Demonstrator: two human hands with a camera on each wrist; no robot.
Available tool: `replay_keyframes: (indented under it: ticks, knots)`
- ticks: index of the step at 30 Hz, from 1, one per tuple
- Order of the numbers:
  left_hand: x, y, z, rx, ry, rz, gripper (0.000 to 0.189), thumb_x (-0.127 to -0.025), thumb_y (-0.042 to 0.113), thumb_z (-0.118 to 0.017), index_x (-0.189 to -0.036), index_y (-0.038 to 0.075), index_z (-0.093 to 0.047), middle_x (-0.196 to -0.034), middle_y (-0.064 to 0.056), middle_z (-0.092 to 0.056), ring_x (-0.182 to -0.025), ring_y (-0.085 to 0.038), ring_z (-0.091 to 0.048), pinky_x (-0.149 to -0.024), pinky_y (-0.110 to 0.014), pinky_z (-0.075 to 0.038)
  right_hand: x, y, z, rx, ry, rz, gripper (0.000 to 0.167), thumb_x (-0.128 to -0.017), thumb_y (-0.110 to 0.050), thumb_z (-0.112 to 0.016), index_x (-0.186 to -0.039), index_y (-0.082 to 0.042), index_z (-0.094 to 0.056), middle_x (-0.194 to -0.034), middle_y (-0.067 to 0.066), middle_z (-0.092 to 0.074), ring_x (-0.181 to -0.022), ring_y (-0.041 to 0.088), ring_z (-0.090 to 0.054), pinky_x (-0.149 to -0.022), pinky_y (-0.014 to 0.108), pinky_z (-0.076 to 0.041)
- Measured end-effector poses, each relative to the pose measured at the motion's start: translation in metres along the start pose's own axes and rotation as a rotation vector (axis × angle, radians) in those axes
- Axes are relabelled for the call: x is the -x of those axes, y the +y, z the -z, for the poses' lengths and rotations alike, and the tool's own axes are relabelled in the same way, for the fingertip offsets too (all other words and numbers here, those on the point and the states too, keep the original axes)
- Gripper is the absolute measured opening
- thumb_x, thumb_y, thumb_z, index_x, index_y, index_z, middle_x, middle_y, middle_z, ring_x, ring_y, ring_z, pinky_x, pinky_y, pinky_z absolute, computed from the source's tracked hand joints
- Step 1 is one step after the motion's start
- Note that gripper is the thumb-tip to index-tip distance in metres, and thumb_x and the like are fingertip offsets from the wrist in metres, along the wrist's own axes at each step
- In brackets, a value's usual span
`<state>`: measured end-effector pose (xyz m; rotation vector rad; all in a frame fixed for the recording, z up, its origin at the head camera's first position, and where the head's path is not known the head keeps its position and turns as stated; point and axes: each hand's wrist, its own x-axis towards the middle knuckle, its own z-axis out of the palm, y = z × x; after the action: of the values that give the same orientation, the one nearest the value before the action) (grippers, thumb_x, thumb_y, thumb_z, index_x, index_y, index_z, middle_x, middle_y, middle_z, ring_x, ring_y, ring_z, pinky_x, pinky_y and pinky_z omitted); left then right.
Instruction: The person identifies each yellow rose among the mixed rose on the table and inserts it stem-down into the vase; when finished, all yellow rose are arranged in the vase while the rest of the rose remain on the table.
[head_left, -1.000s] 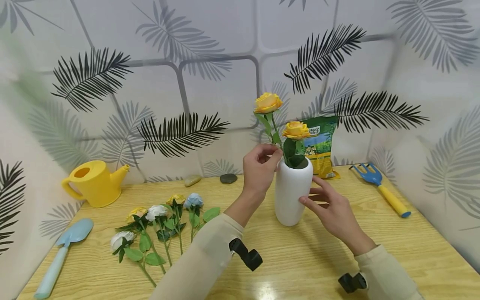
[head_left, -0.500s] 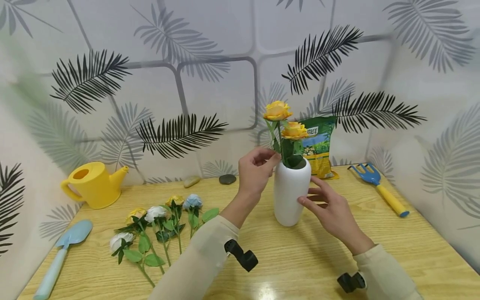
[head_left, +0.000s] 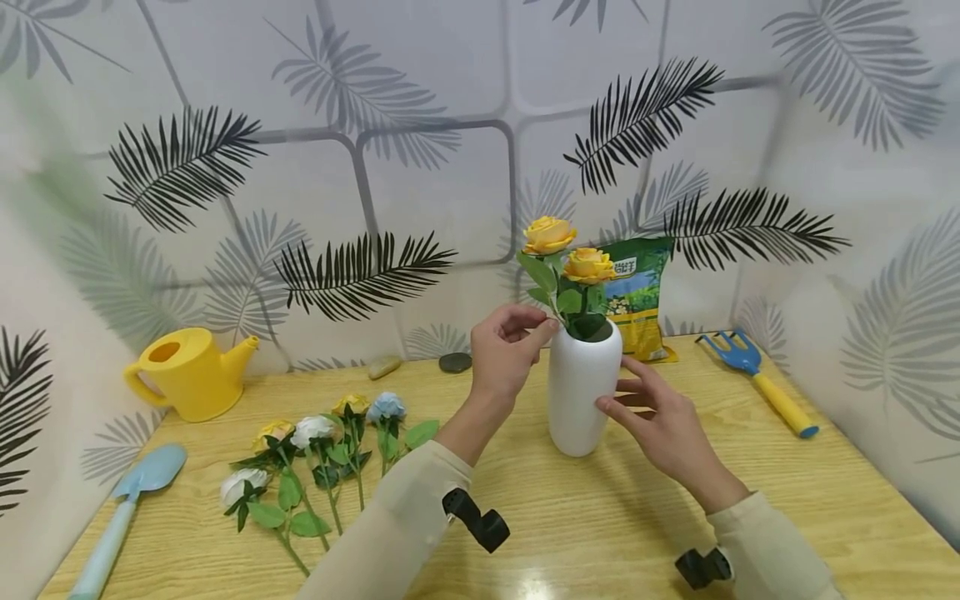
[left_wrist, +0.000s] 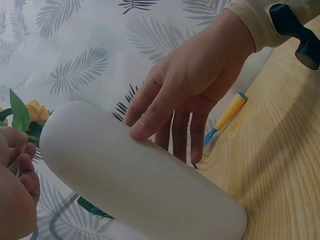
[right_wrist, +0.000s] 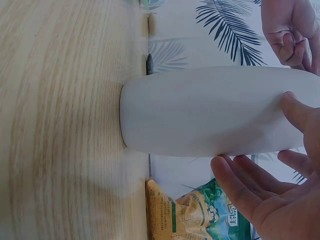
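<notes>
A tall white vase (head_left: 581,400) stands upright on the wooden table. Out of its mouth rise two yellow roses with green leaves. My left hand (head_left: 504,354) is at the left of the rim, where thumb and fingertips pinch the stem of the left, taller yellow rose (head_left: 550,236). The other yellow rose (head_left: 588,266) leans to the right in the vase. My right hand (head_left: 663,425) steadies the vase from the right, thumb on the front of its wall and fingers round the far side, as the right wrist view also shows. Inside the vase the stem ends are hidden.
Several loose roses, among them a white rose (head_left: 243,486) and a blue rose (head_left: 386,407), lie at the left. Beyond them are a yellow watering can (head_left: 198,379) and a light-blue trowel (head_left: 131,508). A green-yellow bag (head_left: 641,292) stands behind the vase; a blue hand fork (head_left: 757,375) lies right.
The left yellow rose has sunk lower into the vase and turned, its leaves now facing front left. My left hand has come down slightly with it. The right hand stays on the vase.
</notes>
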<state>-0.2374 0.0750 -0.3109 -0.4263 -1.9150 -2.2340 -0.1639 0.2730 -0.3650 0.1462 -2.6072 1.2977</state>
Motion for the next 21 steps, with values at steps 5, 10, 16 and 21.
replay_keyframes:
  ticks: [5,10,16,21]
  knots:
    - [0.001,0.002,0.001,-0.006,-0.015,-0.006,0.016,-0.086,0.004,-0.078,-0.098,-0.003,-0.071,-0.087,-0.008,-0.073,-0.061,-0.007,-0.055,-0.056,-0.019,-0.048,0.0,-0.001,-0.001,-0.006,-0.007,-0.003,0.066,-0.098,-0.035,-0.066,-0.154,-0.013,-0.038,-0.132,0.026,-0.063,-0.113,0.041,-0.068,-0.088,0.053,-0.059]
    - [0.001,0.001,0.007,-0.01,-0.016,-0.001,0.016,-0.086,0.004,-0.078,-0.098,-0.004,-0.07,-0.084,-0.003,-0.073,-0.059,-0.006,-0.054,-0.055,-0.018,-0.047,0.0,-0.002,-0.002,-0.01,-0.008,0.002,0.066,-0.098,-0.034,-0.066,-0.154,-0.012,-0.038,-0.132,0.027,-0.063,-0.113,0.042,-0.068,-0.088,0.053,-0.059]
    - [0.007,-0.004,0.035,-0.006,-0.023,0.037,0.016,-0.088,0.003,-0.076,-0.099,-0.006,-0.068,-0.074,0.01,-0.068,-0.052,-0.006,-0.052,-0.049,-0.018,-0.041,0.001,-0.002,-0.002,0.002,-0.002,0.009,0.067,-0.098,-0.034,-0.067,-0.154,-0.011,-0.038,-0.132,0.027,-0.064,-0.113,0.041,-0.068,-0.088,0.053,-0.059]
    - [0.018,-0.006,0.067,-0.016,-0.007,0.063,0.014,-0.09,0.004,-0.075,-0.099,-0.004,-0.068,-0.068,0.008,-0.067,-0.05,-0.007,-0.054,-0.046,-0.019,-0.042,0.002,-0.002,-0.001,0.014,-0.006,-0.001,0.068,-0.098,-0.036,-0.066,-0.155,-0.01,-0.037,-0.133,0.027,-0.063,-0.114,0.041,-0.067,-0.088,0.053,-0.059]
